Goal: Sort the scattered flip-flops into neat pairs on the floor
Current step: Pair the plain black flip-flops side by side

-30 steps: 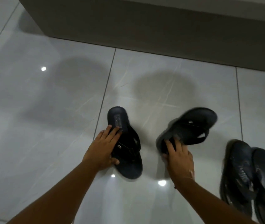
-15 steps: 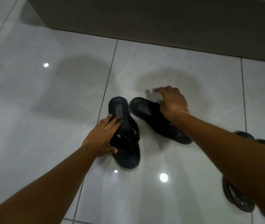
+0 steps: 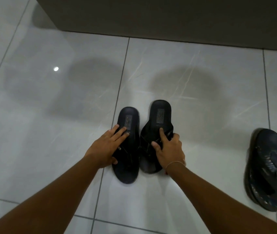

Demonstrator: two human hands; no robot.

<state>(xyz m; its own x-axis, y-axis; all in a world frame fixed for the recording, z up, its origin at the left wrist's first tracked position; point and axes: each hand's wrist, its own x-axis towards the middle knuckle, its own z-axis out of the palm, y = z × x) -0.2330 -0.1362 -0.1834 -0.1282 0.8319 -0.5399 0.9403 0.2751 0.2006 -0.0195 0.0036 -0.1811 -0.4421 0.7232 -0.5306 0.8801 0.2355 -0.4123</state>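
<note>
Two matching black flip-flops lie side by side on the glossy tiled floor, heels pointing away from me. My left hand (image 3: pixel 108 147) rests flat on the left flip-flop (image 3: pixel 127 168), fingers spread over its sole and thumb at its edge. My right hand (image 3: pixel 169 149) grips the right flip-flop (image 3: pixel 159 114) at its straps, index finger stretched along the sole. The right one sits slightly farther from me than the left one, and the two nearly touch along their inner sides.
A second pair of dark, patterned flip-flops (image 3: pixel 266 168) lies together at the right edge, partly cut off. A dark wall base or furniture front (image 3: pixel 168 16) runs across the top. Pale tile (image 3: pixel 33 132) stretches to the left.
My right hand swung the second flip-flop round from a slanted position and set it down parallel to the first. My left hand stayed on the left flip-flop.
</note>
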